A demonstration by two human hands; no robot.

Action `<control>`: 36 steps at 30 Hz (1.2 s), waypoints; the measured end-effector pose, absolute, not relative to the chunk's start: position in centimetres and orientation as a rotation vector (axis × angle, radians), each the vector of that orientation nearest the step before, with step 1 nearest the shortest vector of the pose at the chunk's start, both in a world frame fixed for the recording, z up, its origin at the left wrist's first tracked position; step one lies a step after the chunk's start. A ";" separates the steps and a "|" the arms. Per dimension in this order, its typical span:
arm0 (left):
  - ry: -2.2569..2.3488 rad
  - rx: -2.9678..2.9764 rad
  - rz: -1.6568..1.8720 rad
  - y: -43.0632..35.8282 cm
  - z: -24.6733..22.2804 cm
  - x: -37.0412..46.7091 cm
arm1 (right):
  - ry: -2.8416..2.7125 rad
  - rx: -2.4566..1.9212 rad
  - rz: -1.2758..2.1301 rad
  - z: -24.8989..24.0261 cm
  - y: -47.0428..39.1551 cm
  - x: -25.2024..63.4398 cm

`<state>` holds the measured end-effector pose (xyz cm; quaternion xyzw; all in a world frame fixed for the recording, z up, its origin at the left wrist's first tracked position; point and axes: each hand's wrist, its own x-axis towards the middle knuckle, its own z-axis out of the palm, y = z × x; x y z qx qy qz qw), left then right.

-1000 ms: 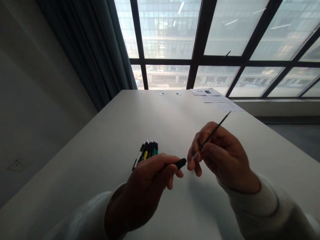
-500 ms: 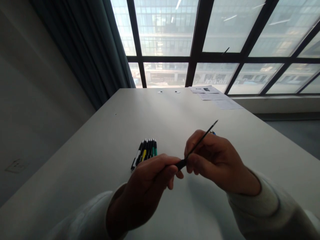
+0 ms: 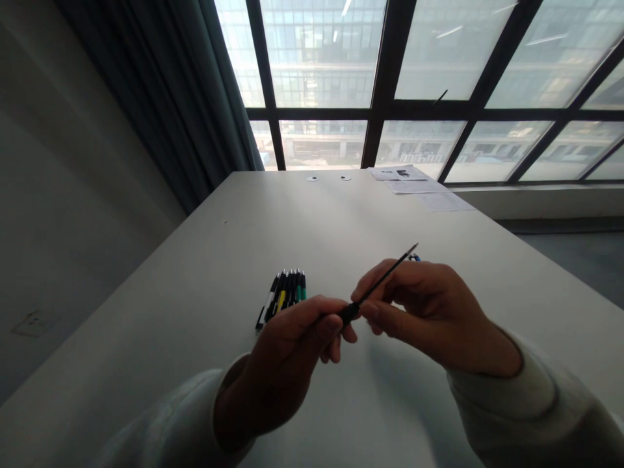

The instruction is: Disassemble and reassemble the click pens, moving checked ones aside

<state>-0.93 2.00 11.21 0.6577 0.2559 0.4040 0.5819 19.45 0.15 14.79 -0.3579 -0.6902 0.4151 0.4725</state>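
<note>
My left hand (image 3: 292,351) is closed around a black pen barrel (image 3: 348,314), most of it hidden in the fingers. A thin dark ink refill (image 3: 387,275) sticks out of the barrel's mouth, slanting up to the right with its tip free. My right hand (image 3: 424,309) has thumb and forefinger closed on the refill's lower part, right by the mouth of the barrel. Beyond my left hand lies a row of several pens (image 3: 283,296), with white, yellow and green parts; its near end is partly covered by the hand.
A small blue and dark thing (image 3: 414,257) shows behind my right hand, mostly hidden. Paper sheets (image 3: 414,185) lie at the far right of the white table (image 3: 195,279). Two small white pieces (image 3: 312,179) sit near its far edge, before the window and a dark curtain (image 3: 195,84).
The refill's tip has come down and slightly left, and less of it shows beyond the barrel. The right fingers have shifted a little left, towards the barrel's mouth.
</note>
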 end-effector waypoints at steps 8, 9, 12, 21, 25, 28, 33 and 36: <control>0.555 1.384 0.884 1.9 11.2 -0.5 | -1.612 -0.845 1.031 15.3 0.2 19.3; 0.557 1.366 0.889 2.0 11.2 -0.5 | -1.621 -0.865 1.008 15.4 0.3 19.5; 0.572 1.322 0.925 2.2 11.0 -0.6 | -1.711 -1.033 0.890 15.4 0.9 20.6; 0.624 1.281 0.968 2.4 10.5 -0.6 | -2.437 -2.015 0.616 9.7 4.9 23.5; 0.616 1.271 0.967 2.4 10.5 -0.5 | -2.520 -2.112 0.768 7.8 5.7 22.8; 0.612 1.265 0.964 2.4 10.5 -0.5 | -2.550 -2.144 0.784 7.4 5.8 22.4; 0.611 1.250 0.974 2.4 10.5 -0.5 | -2.602 -2.127 0.755 7.2 5.7 22.1; 0.602 1.265 0.973 2.4 10.6 -0.6 | -2.627 -2.087 0.758 7.2 5.6 22.0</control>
